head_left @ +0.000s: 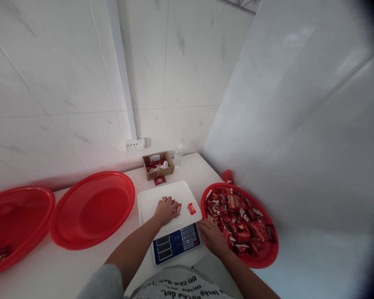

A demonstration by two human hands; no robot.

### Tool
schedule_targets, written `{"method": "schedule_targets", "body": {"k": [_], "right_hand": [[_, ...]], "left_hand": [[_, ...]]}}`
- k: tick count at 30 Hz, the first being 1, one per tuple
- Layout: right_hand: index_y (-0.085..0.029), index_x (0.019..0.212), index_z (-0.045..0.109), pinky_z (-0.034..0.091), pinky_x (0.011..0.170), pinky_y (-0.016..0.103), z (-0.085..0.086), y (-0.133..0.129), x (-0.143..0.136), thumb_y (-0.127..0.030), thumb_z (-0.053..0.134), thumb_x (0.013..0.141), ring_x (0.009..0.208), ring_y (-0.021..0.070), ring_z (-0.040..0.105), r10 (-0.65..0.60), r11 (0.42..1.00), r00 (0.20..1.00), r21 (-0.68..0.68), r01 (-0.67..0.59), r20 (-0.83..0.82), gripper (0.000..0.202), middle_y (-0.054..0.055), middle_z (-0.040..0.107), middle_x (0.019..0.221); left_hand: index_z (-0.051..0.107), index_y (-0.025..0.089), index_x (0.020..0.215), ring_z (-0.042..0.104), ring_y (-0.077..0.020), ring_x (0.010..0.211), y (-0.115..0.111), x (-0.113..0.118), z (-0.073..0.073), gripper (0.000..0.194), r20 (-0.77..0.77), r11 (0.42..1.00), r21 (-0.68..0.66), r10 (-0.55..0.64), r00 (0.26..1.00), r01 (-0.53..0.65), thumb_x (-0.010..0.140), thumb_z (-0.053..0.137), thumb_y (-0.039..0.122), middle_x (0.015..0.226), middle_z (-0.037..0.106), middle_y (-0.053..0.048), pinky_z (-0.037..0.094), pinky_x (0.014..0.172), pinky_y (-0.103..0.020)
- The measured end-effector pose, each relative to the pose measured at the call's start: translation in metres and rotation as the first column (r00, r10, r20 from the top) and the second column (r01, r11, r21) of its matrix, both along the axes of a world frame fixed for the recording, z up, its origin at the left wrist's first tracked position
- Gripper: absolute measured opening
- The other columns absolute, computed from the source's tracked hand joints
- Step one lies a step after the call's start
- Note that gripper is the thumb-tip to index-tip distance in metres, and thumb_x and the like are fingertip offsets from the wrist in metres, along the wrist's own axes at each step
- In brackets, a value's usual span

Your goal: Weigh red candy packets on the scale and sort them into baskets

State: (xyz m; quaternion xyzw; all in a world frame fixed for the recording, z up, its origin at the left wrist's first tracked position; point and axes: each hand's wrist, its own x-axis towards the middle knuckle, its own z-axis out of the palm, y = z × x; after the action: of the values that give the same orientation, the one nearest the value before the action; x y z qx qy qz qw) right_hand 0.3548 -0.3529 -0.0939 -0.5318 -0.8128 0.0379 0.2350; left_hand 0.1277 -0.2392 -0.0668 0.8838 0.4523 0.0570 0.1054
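Observation:
On the white tray [154, 201] of a weighing scale, my left hand [166, 211] curls its fingers over several small red snack packets [177, 208]. Parts of the packets stick out beside the fingers, while the rest lie hidden under the palm. To the right of them lies a single red and yellow packet [191, 208]. My right hand [211, 236] rests by the tray's front right corner, its fingers loosely bent and no packet visible in them. It is close to the rim of a red basket [274, 254] heaped with wrapped packets [242, 230]. The scale's blue keypad panel [176, 244] faces me.
Left of the scale stands a red basket [57, 232], with another red basket [46, 197] farther left holding some packets. Behind the tray are a small cardboard box [157, 174], a red packet [160, 180] and a clear bottle [178, 158]. Walls close off the back and right.

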Motion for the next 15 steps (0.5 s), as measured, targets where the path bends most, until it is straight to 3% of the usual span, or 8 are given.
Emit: {"method": "schedule_targets", "body": {"k": [4, 8, 12, 15], "right_hand": [[-0.019, 0.089, 0.060, 0.044, 0.084, 0.035, 0.002, 0.000, -0.001, -0.005, 0.045, 0.079, 0.089, 0.0195, 0.054, -0.005, 1.000, 1.000, 0.021, 0.004, 0.006, 0.023, 0.005, 0.063, 0.089], [-0.019, 0.087, 0.061, 0.045, 0.082, 0.035, 0.004, 0.001, -0.001, -0.008, 0.047, 0.080, 0.087, 0.0191, 0.054, -0.006, 1.000, 1.000, 0.019, 0.006, 0.012, 0.019, 0.006, 0.063, 0.089], [-0.019, 0.088, 0.061, 0.044, 0.084, 0.036, 0.005, 0.001, -0.001, -0.009, 0.047, 0.082, 0.088, 0.0192, 0.054, -0.005, 1.000, 1.000, 0.021, 0.005, -0.006, 0.018, 0.006, 0.063, 0.089], [-0.020, 0.086, 0.061, 0.044, 0.084, 0.036, 0.005, 0.001, -0.001, -0.010, 0.045, 0.082, 0.088, 0.0194, 0.054, -0.015, 1.000, 1.000, 0.011, 0.015, -0.015, 0.019, 0.006, 0.062, 0.088]], "left_hand": [[0.057, 0.024, 0.112, 0.048, -0.0247, 0.098, 0.011, -0.019, 0.006, 0.038, 0.051, 0.998, 0.027, 0.060, 0.997, -0.061, 0.081, 0.052, 0.046, 0.107, 0.054, -0.009, 0.043, 0.080, -0.036], [0.059, 0.023, 0.107, 0.050, -0.0229, 0.098, 0.028, -0.069, 0.022, 0.032, 0.225, 0.951, 0.159, 0.228, 0.947, -0.267, 0.083, 0.050, 0.042, 0.106, 0.055, -0.008, 0.042, 0.085, -0.035], [0.059, 0.022, 0.109, 0.049, -0.0267, 0.102, 0.040, -0.133, 0.045, 0.037, 0.250, 0.792, 0.242, 0.507, 0.825, -0.561, 0.082, 0.049, 0.046, 0.112, 0.053, -0.011, 0.043, 0.084, -0.036], [0.051, 0.023, 0.121, 0.048, -0.0321, 0.106, 0.038, -0.171, 0.055, 0.049, 0.154, 0.697, 0.134, 0.688, 0.709, -0.705, 0.083, 0.041, 0.052, 0.117, 0.052, -0.013, 0.044, 0.082, -0.042]]}}
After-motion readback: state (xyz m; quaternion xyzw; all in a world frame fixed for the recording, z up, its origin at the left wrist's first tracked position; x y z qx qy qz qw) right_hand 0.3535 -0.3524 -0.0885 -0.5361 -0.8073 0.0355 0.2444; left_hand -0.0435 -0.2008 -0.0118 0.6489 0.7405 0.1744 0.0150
